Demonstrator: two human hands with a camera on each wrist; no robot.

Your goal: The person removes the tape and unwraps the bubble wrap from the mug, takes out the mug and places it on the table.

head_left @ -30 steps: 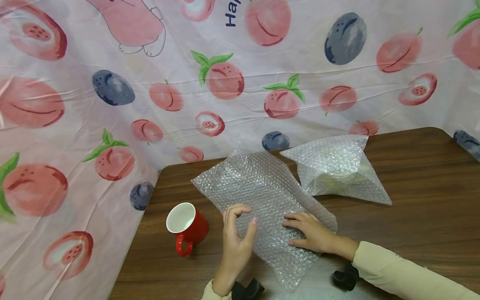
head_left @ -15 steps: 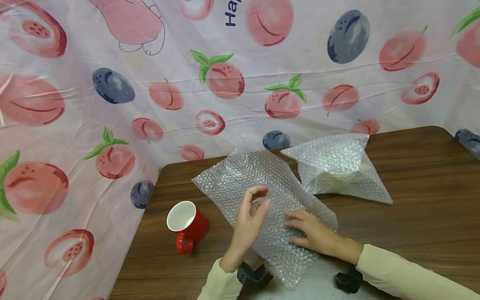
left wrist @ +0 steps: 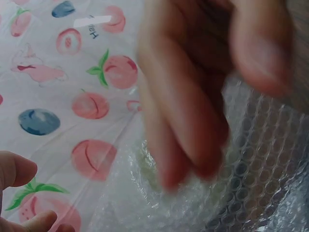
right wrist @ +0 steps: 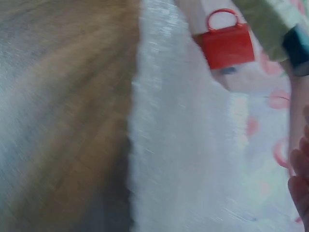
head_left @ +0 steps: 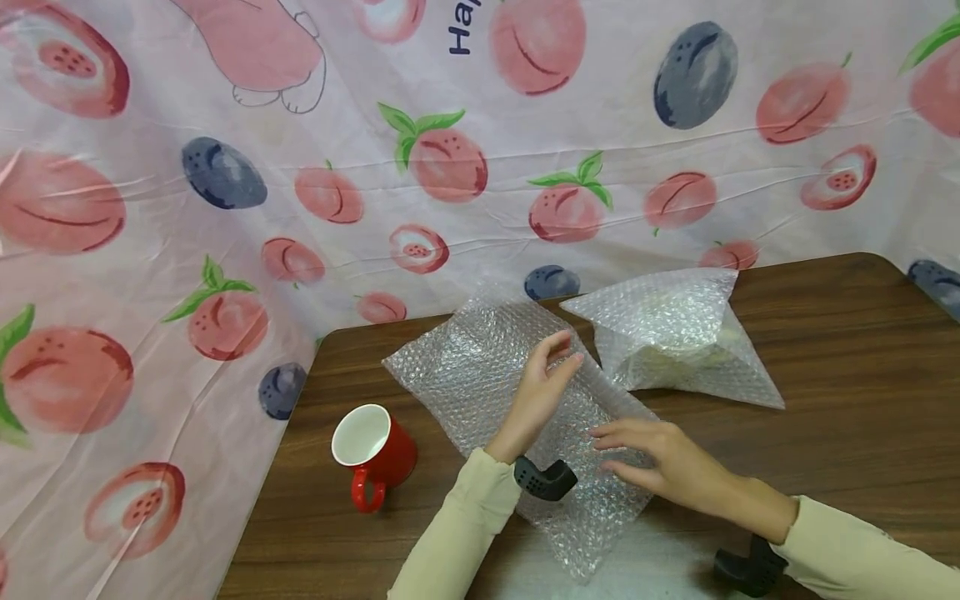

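Peach-and-plum print plastic sheeting (head_left: 225, 208) hangs behind a dark wood table (head_left: 862, 350), and a flat sheet of bubble wrap (head_left: 480, 367) lies right under both hands. Left hand (head_left: 542, 388) is up over the far part of the sheet, fingers loosely bent and holding nothing; can't tell for sure if the tips actually touch the wrap, the left wrist view is too blurry. Right hand (head_left: 663, 467) is flat with fingers straight, over the near right side of the sheet, resting on it or just above. Red mug (head_left: 375, 454) stands upright well to the left of the left hand, off the sheet, handle toward the person. Beyond the right hand sits a bubble-wrapped bundle (head_left: 675, 337) that looks already done.

My read: this is the smoothing-out stage, sheet getting laid flat before the mug goes on. Next move would need the left hand to reach over to the mug and get a grip on its body or handle
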